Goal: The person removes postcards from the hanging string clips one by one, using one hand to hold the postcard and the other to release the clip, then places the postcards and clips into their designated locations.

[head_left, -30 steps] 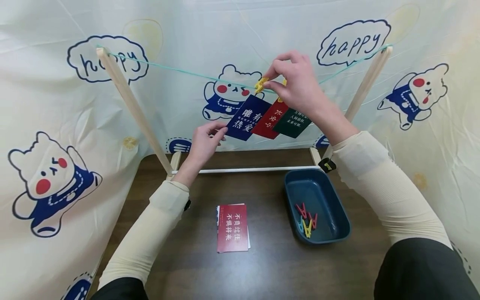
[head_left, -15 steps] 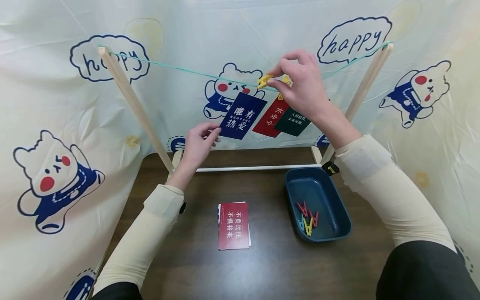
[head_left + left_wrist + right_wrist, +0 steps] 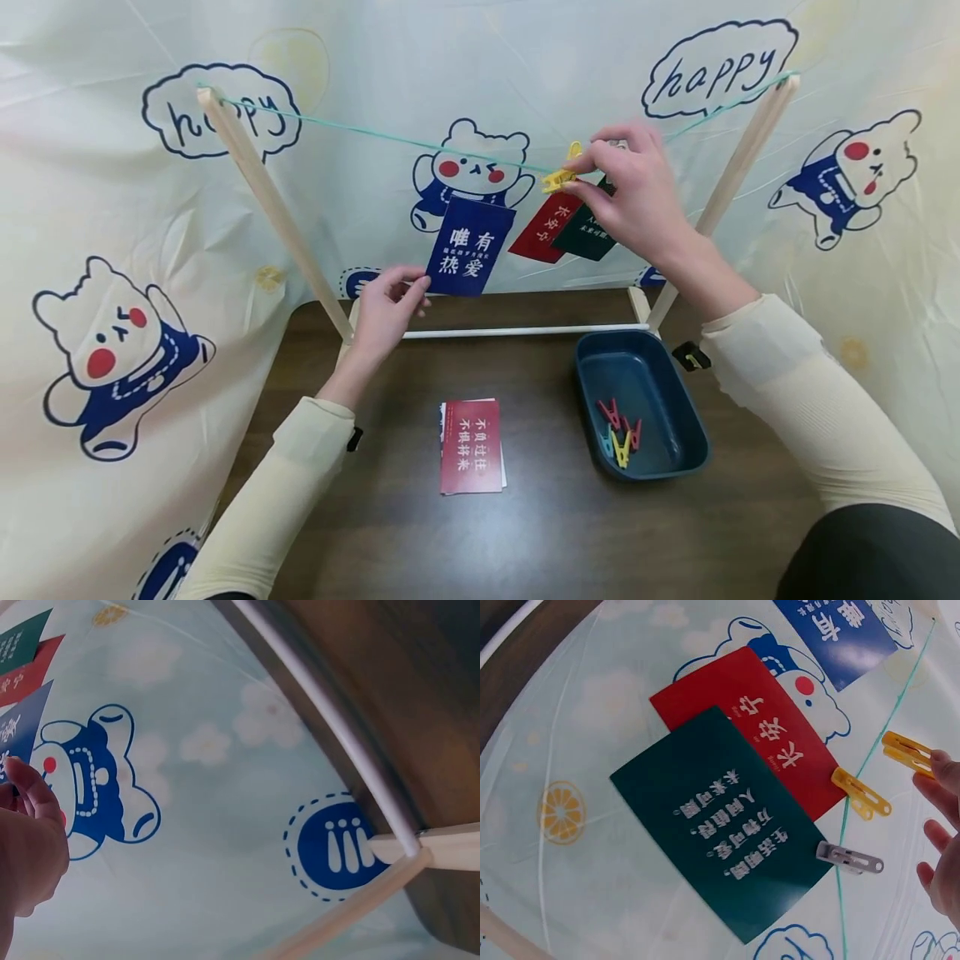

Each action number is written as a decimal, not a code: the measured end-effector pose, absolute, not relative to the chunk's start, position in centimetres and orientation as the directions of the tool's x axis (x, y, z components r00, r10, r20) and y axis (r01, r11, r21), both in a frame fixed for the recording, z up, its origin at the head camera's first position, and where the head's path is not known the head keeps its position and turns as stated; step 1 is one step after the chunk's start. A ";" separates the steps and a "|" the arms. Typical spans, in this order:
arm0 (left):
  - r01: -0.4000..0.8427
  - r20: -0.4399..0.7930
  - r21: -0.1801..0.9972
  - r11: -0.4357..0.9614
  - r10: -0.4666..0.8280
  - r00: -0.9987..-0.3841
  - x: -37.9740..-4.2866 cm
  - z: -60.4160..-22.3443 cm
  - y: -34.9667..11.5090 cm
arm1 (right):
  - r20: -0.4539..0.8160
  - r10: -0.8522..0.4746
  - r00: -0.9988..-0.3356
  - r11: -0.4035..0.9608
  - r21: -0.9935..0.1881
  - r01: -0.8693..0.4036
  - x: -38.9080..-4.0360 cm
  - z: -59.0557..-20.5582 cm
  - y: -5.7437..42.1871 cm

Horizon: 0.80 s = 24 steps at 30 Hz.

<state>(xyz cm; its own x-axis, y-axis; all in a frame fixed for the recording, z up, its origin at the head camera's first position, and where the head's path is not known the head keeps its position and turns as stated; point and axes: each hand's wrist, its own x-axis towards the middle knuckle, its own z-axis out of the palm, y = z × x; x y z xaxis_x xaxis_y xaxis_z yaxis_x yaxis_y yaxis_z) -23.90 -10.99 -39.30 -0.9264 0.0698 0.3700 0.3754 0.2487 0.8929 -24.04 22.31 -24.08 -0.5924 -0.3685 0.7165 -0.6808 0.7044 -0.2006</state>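
Brown table (image 3: 390,525), pegs (image 3: 622,456) in blue bin (image 3: 662,392), left hand (image 3: 386,313) pinching navy card (image 3: 472,247), right hand (image 3: 639,190) gripping yellow peg (image 3: 557,181)

I see one card (image 3: 471,246) between left hand (image 3: 390,308) and right hand (image 3: 636,187), a card pile (image 3: 472,446) on the table (image 3: 555,533) below, pegs (image 3: 622,458) in the bin (image 3: 626,371) beneath the right.

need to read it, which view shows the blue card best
The head view: the blue card shows nearly whole, pinched by the left hand near a lower corner. Both wrist views cut it off at the frame edge.
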 end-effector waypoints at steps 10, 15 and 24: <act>0.306 0.291 0.928 0.213 0.100 -0.952 -21.3 -41.8 -11.1 | 0.694 -0.370 -0.617 0.716 -0.211 -0.666 -22.5 -26.3 24.7; 0.243 0.220 0.946 0.214 0.124 -0.968 -20.0 -43.2 -11.4 | 0.675 -0.375 -0.635 0.726 -0.213 -0.654 -21.9 -28.0 26.0; 0.183 0.156 0.964 0.192 0.149 -0.977 -18.1 -45.3 -11.7 | 0.650 -0.363 -0.668 0.739 -0.235 -0.631 -20.4 -30.4 28.2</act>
